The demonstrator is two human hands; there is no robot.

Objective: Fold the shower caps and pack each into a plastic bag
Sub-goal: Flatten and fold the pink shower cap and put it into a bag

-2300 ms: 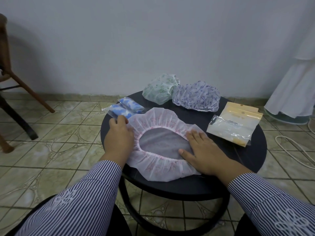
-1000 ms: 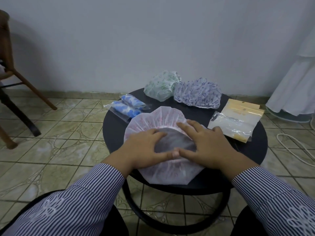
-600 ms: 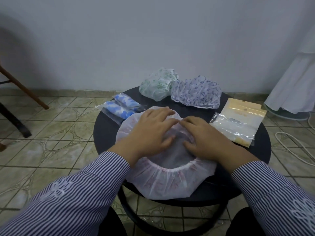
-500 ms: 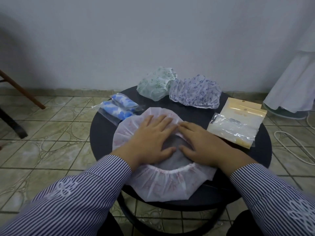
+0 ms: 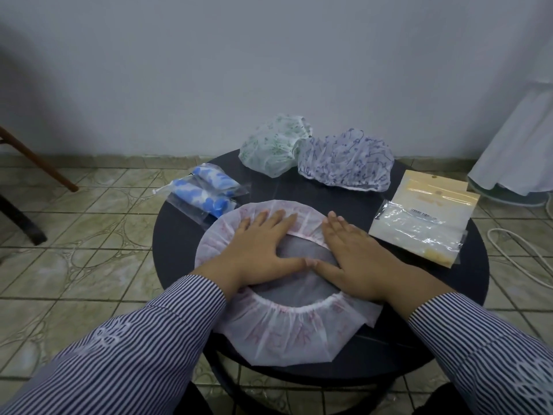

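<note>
Pressing flat on the pink shower cap [image 5: 287,333], palm down, fingers straight and lightly spread: left hand [image 5: 260,250] and right hand [image 5: 356,253], thumb tips touching over the cap's open middle. Gripping nothing, neither hand; merely weighing the film down. Striped sleeves [image 5: 143,348] reaching in from the near edge.

Spread open-side up on the near half of the round black table [image 5: 466,283], elastic rim showing as a gathered ring, near frill overhanging the table edge slightly. Fingertips of both hands lying across the far frill.

Just left of the cap, touching or nearly touching its far-left edge: two clear plastic bags [image 5: 203,193], each holding a rolled blue-and-white cap, lying side by side and jutting over the table's left rim. To the right, near but apart from the right hand: a stack of empty plastic bags [image 5: 419,226] with a yellowish header card, clear film crinkled on top.

Farther back, at the table's far edge: a green-patterned shower cap [image 5: 272,151] bunched in a loose mound, and beside it, touching on its right, a purple-patterned shower cap [image 5: 344,160], likewise crumpled.

Beyond the table: greenish tiled floor [image 5: 89,235], a pale wall [image 5: 269,70], a wooden chair leg [image 5: 39,160] at far left, white cloth [image 5: 517,145] hanging at far right, a white cable [image 5: 514,253] on the tiles below it.
</note>
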